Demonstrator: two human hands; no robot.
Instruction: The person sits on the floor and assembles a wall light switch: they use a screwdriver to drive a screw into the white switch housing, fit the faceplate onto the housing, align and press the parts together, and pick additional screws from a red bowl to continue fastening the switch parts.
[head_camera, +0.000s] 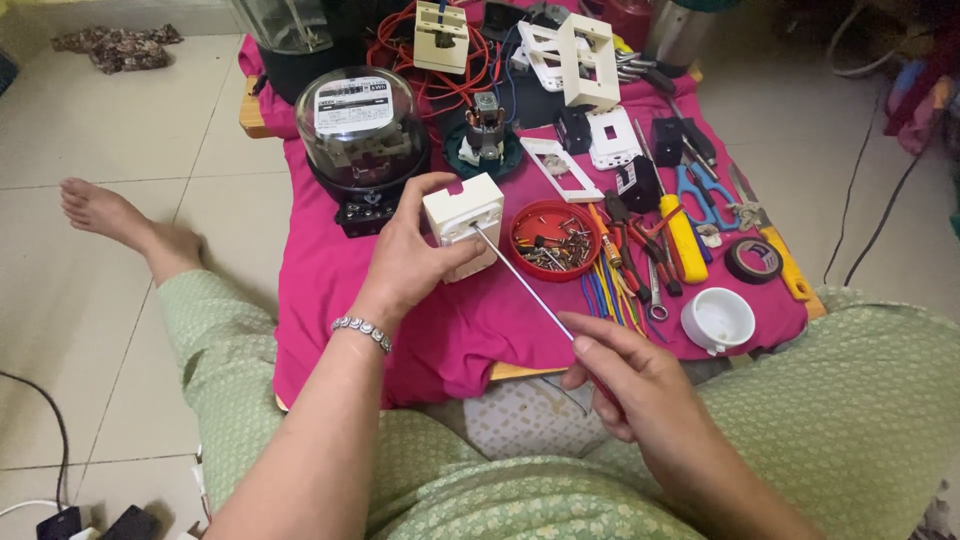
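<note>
Low desk (262, 118) draped in a magenta cloth (330, 270), set on a tiled floor; the person sits at its near edge in green patterned trousers, one bare foot (100, 212) out well to the left of the left hand. Just beyond the left hand stands a glass-domed electricity meter (362, 130) on a black base. Left hand (410, 262), silver bracelet at the wrist, has its grip clenched around a white plastic switch box (465, 222), thumb over the top edge, fingers behind it, the box lifted just above the cloth. Right hand (640, 390) sits nearer the body and to the right, grip closed on the handle end of a long thin screwdriver (525, 283); the handle itself is hidden in the fist. The metal shaft runs up and left from the right hand, its tip touching the front face of the switch box. Just right of the box, a red round dish of screws (554, 240). Beyond the right hand, a white cup (718, 320), a roll of black tape (753, 260), a yellow-handled tool (685, 238) and blue-handled scissors (702, 190). Farther back, white switch frames (587, 60) and red wire coils (400, 60).
</note>
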